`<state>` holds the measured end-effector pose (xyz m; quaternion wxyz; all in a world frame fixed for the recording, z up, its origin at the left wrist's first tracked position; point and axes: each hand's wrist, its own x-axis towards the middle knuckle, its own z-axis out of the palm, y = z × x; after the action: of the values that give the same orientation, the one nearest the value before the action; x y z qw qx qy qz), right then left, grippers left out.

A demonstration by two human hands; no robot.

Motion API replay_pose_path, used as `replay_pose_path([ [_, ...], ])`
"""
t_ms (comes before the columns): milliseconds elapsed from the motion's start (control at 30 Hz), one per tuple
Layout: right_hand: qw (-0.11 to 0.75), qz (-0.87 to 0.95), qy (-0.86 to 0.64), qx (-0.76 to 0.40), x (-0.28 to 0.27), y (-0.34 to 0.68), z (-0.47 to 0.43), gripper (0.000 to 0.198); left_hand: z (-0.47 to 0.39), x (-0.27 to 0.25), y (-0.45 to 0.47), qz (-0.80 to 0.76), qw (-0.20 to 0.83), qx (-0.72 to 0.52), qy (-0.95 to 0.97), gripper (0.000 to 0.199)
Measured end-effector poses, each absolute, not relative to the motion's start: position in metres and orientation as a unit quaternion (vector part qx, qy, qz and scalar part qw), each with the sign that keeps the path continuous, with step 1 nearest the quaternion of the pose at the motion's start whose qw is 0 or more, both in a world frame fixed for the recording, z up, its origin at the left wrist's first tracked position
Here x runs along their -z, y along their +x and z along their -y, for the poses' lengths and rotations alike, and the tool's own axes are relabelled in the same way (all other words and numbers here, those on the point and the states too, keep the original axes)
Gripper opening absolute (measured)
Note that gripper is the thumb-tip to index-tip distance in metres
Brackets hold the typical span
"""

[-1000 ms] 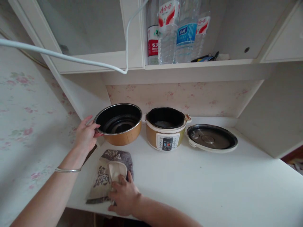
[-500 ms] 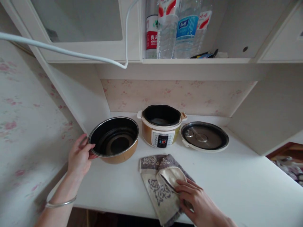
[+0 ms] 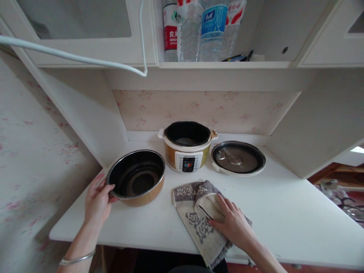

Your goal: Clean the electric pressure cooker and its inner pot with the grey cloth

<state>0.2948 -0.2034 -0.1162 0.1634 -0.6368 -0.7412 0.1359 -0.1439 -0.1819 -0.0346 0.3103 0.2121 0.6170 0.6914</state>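
My left hand point(image 3: 98, 199) grips the left rim of an inner pot point(image 3: 150, 195), black inside and gold outside, thumb over the edge. The pot is tilted a little, its opening facing me. To the right, my right hand point(image 3: 231, 220) is closed on the folded part of a grey and cream patterned towel point(image 3: 199, 227). The towel lies on the white counter and hangs over its front edge. Behind them stands the pressure cooker point(image 3: 187, 148) with its top off and its control panel facing me. Its round lid point(image 3: 239, 159) lies upside down on the right.
Overhead, a shelf point(image 3: 227, 65) holds several plastic bottles point(image 3: 213, 30). A white cable point(image 3: 85, 58) crosses the upper left, in front of the cabinet door. The white counter point(image 3: 284, 212) ends in a front edge close to me; side panels flank it.
The view has shifted slightly. My right hand has moved up onto the towel's folded part and bunches it. My left hand keeps its grip on the inner pot, which sits slightly lower in view.
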Motion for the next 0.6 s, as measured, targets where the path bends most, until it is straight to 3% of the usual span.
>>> replay_pose_path([
  [100, 0.14, 0.76, -0.628, -0.089, 0.112, 0.282, 0.202, 0.089, 0.182, 0.041, -0.144, -0.594, 0.301, -0.712, 0.225, 0.06],
  [200, 0.135, 0.775, -0.612, -0.08, 0.108, 0.275, 0.199, 0.071, 0.18, 0.044, -0.141, -0.594, 0.297, -0.713, 0.225, 0.056],
  [300, 0.153, 0.784, -0.585, -0.142, 0.103, 0.278, 0.192, 0.04, 0.178, 0.044, -0.138, -0.599, 0.3, -0.706, 0.228, 0.053],
  [433, 0.21, 0.748, -0.568, -0.272, 0.09, 0.292, 0.176, 0.027, 0.184, 0.037, -0.141, -0.631, 0.295, -0.676, 0.241, 0.048],
  [600, 0.335, 0.613, -0.611, -0.373, 0.062, 0.325, 0.156, 0.039, 0.214, 0.029, -0.124, -0.722, 0.013, -0.61, 0.327, 0.033],
])
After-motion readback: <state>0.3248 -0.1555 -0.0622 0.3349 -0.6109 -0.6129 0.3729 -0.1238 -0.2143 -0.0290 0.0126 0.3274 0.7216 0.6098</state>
